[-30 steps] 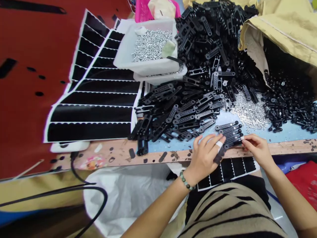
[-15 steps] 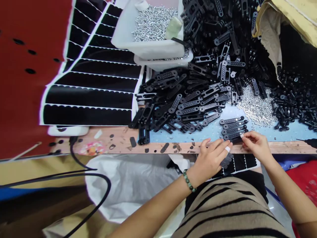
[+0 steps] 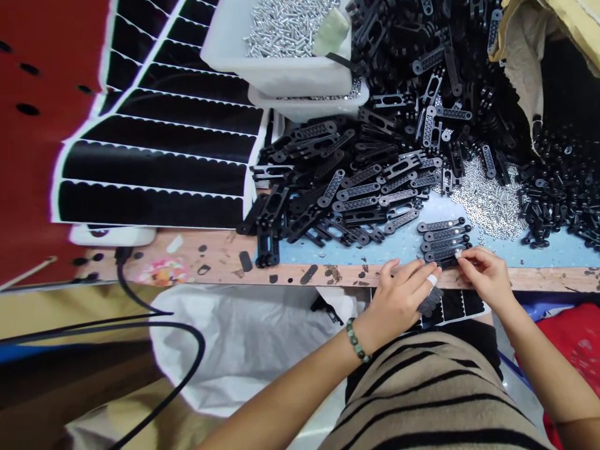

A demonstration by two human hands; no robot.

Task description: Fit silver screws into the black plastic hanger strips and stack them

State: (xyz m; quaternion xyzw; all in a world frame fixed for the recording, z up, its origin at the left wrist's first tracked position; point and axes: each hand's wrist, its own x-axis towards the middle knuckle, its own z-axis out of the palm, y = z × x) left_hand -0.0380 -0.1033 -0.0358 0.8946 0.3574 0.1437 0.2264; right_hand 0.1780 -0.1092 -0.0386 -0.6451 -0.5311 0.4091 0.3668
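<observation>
Several black plastic arms (image 3: 440, 235) with a lattice pattern lie side by side near the table's front edge, small shiny metal pieces showing at their right ends. My left hand (image 3: 400, 294) rests at the front edge with its fingers stretched out, fingertips at the left part of the lowest arm. Dark grey scalloped pieces (image 3: 430, 303) show just under those fingers; I cannot tell whether the hand holds them. Thumb and fingers of my right hand (image 3: 487, 275) are pinched together at the right end of the lowest arms, over a tiny pale thing too small to name.
A large heap of black arms (image 3: 356, 194) covers the table behind. Loose metal hardware (image 3: 497, 203) and small black parts (image 3: 548, 206) lie right. Stacked white tubs (image 3: 300, 78) hold metal pins. Left are black sheets (image 3: 154, 169), a red panel (image 3: 42, 144) and a black cable (image 3: 201, 350).
The whole view has shifted slightly as the head moved. Both hands stay at the same arms, the right one still pinching at their right end.
</observation>
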